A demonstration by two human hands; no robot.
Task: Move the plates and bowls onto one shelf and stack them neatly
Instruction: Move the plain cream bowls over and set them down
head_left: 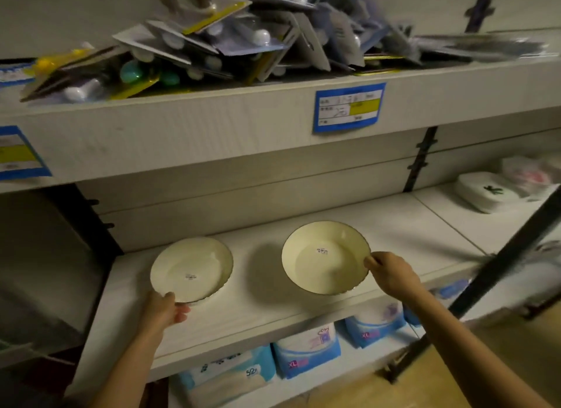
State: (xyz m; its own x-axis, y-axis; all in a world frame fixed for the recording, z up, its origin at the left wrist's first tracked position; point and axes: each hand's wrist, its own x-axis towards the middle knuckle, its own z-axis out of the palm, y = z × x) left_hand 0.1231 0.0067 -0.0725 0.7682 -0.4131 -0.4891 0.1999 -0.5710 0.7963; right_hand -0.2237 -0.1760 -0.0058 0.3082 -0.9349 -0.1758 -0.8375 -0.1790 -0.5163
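Two cream bowls with dark rims sit over the middle white shelf (261,310). The left bowl (191,269) rests on the shelf, a small price sticker in its well. My left hand (164,312) grips its near rim, thumb on top. The right bowl (324,257) is larger in view and tilted up toward me, casting a shadow to its left. My right hand (390,274) pinches its right rim between thumb and fingers. Whether the right bowl touches the shelf, I cannot tell.
The upper shelf (212,128) holds a messy heap of blister-packed items (243,40) and blue price labels. A white lidded box (485,192) and wrapped goods lie at the far right. Blue-and-white packs (306,351) fill the shelf below. A dark slanted post (498,262) stands on the right.
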